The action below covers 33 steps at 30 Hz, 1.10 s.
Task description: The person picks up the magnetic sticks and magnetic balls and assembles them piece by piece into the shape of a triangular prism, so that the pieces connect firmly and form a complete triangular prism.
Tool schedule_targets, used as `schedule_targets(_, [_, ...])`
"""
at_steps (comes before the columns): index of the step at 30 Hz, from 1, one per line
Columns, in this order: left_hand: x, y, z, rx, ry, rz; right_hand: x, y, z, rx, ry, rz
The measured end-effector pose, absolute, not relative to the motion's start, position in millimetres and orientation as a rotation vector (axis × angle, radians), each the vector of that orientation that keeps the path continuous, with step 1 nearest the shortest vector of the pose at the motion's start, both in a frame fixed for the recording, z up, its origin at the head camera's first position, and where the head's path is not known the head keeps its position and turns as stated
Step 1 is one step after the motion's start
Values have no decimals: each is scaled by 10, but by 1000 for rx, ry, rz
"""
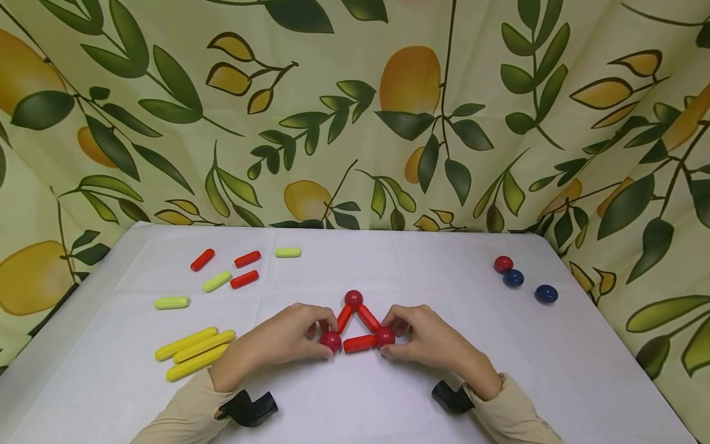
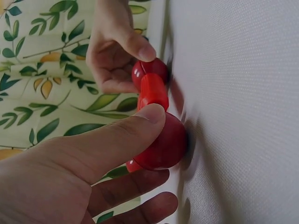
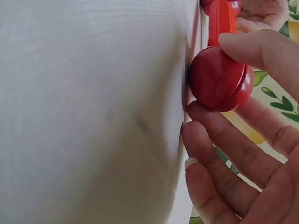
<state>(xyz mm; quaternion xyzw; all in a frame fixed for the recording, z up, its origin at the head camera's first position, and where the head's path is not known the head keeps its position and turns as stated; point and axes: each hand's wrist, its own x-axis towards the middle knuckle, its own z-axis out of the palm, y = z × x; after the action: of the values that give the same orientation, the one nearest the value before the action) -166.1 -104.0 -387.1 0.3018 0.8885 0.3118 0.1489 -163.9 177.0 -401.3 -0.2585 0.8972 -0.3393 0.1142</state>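
Observation:
Three red balls and three short red rods form a small triangle on the white tabletop. My left hand [image 1: 293, 338] pinches the left corner ball [image 1: 331, 342] between thumb and fingers. The right corner ball [image 1: 385, 337] is pinched by my right hand [image 1: 426, 340], its thumb on the near side in the right wrist view. At the far corner sits the top ball [image 1: 353, 299], joined to the left rod [image 1: 344, 319] and the right rod [image 1: 368, 317]. Along the near side lies the bottom rod [image 1: 359, 343], touching the right ball, with a narrow gap towards the left one.
Several short red rods [image 1: 244, 279] and lime rods [image 1: 172, 303] lie at the left. Long yellow rods [image 1: 185, 343] are beside my left forearm. At the far right are a loose red ball [image 1: 503, 264] and two blue balls [image 1: 546, 294]. A leaf-patterned curtain [image 1: 333, 123] hangs behind.

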Motion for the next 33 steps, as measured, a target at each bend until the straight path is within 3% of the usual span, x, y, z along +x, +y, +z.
schedule_targets(33, [-1716,-1135,-3802,855,2601,905,-1653,1761,-4043,-698,2567,-1060])
